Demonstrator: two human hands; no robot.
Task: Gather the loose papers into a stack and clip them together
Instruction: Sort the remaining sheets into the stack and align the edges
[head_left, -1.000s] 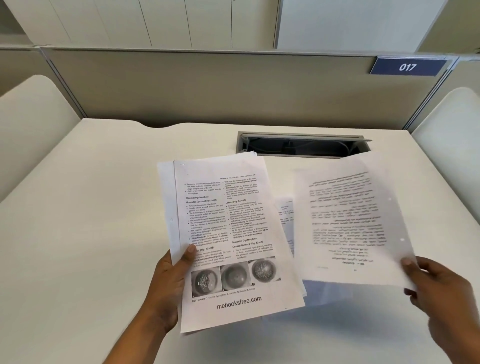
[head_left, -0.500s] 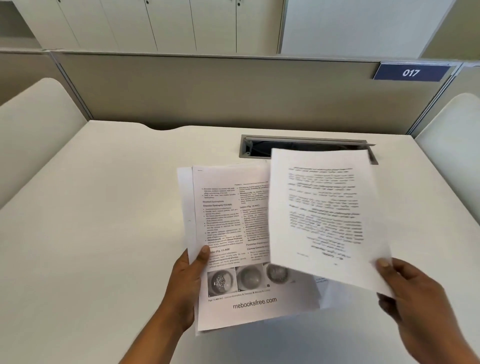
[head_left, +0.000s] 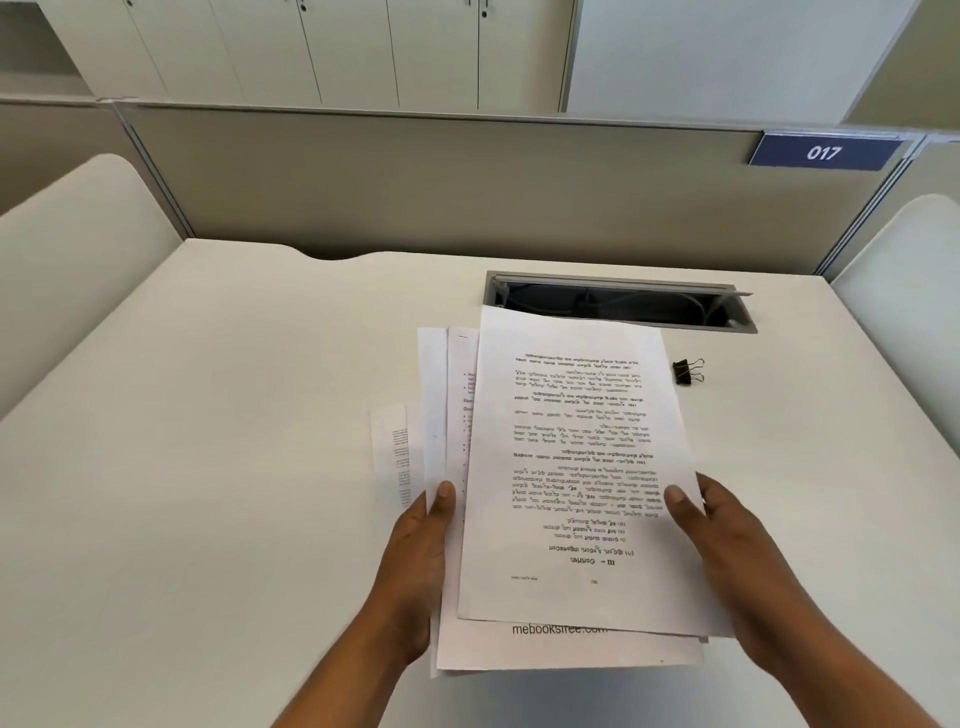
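A rough stack of printed papers (head_left: 571, 467) hangs above the white desk (head_left: 208, 467), its sheets offset at the left edges. My left hand (head_left: 415, 561) grips the stack's left side, thumb on top. My right hand (head_left: 737, 561) holds the top sheet at its right edge; that sheet's text is upside down. One more printed sheet (head_left: 390, 447) lies flat on the desk, partly hidden behind the stack's left side. A black binder clip (head_left: 688, 371) rests on the desk to the right of the stack's upper corner, touching nothing.
An open cable hatch (head_left: 618, 301) is set in the desk behind the papers. A beige partition (head_left: 415, 182) with a blue "017" sign (head_left: 823, 152) closes the far edge. White rounded side panels (head_left: 78, 234) flank the desk.
My right hand has carried the upside-down sheet leftward and laid it on top of the papers in my left hand. The binder clip, hidden before, has come into view.
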